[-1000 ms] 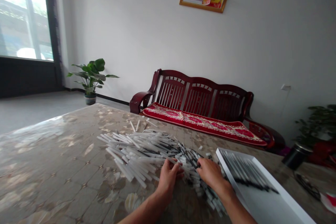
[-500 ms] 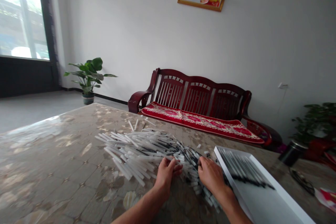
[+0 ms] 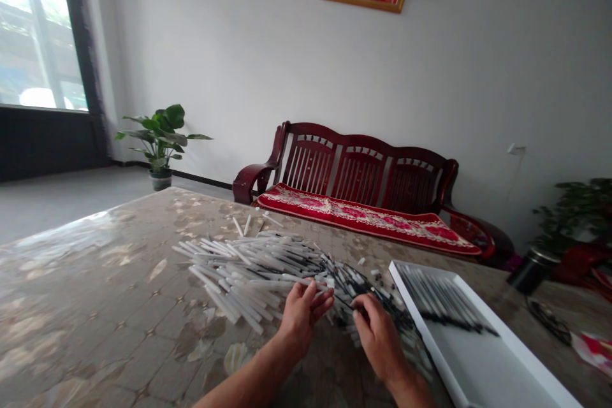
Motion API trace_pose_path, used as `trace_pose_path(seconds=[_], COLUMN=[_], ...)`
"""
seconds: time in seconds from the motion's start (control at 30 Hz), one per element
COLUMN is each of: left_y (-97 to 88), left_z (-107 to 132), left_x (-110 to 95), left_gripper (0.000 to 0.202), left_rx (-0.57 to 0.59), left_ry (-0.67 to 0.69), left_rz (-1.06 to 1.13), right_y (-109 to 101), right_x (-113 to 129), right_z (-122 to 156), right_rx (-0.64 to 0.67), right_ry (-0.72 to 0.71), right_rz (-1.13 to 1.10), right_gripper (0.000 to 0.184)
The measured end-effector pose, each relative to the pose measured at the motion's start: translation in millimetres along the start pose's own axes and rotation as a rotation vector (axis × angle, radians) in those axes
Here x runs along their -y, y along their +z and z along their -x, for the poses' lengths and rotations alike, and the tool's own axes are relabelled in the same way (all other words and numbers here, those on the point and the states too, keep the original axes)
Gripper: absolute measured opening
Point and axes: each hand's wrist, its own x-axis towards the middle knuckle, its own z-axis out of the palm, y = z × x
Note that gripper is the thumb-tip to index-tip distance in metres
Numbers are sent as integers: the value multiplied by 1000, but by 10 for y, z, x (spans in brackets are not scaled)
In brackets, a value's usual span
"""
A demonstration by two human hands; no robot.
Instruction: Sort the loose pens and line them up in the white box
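Observation:
A heap of white pen barrels (image 3: 239,264) lies on the patterned table (image 3: 95,306), with black refills and pen parts (image 3: 368,287) mixed in at its right end. My left hand (image 3: 301,309) rests at the heap's near edge, fingers curled round a white barrel. My right hand (image 3: 375,331) is beside it, fingers pinched on a thin black piece among the dark parts. A flat white tray (image 3: 482,357) to the right holds a row of black pens (image 3: 440,303).
A dark cup (image 3: 530,271) and a pair of scissors (image 3: 547,322) lie beyond the tray at the right. Behind the table stand a red wooden bench (image 3: 363,185), a potted plant (image 3: 160,140) by the window, and another plant at far right.
My right hand has drawn back toward me from the heap and pinched a dark piece. My left hand has lifted slightly at the heap's edge. The view drifted a little.

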Motion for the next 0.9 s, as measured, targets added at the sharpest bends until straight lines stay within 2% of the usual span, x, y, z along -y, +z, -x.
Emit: trace_pose_path(seconds=[0.17, 0.3, 0.47, 0.67, 0.77, 0.83, 0.9], left_y=[-4, -2, 11, 2, -4, 4, 17], left_z=[42, 117, 180, 208, 185, 158, 129], left_x=[64, 145, 213, 308, 275, 218, 158], left_gripper=[36, 43, 46, 43, 39, 31, 23], left_rx=[68, 135, 183, 262, 203, 148, 103], left_ry=[30, -8, -64, -116, -151, -170, -175], left_rz=[-117, -178, -93, -192, -156, -126, -108], right_y=[1, 39, 92, 188, 145, 22, -153], right_x=[0, 6, 124, 312, 194, 2, -244], right_z=[5, 11, 20, 52, -20, -92, -144], right_rx=[-16, -34, -139, -39, -88, -179, -238], right_ry=[-78, -141, -99, -12, 100, 183, 207], right_rz=[53, 44, -185, -503, -536, -420, -201], right_gripper=[18, 20, 30, 49, 46, 40, 34])
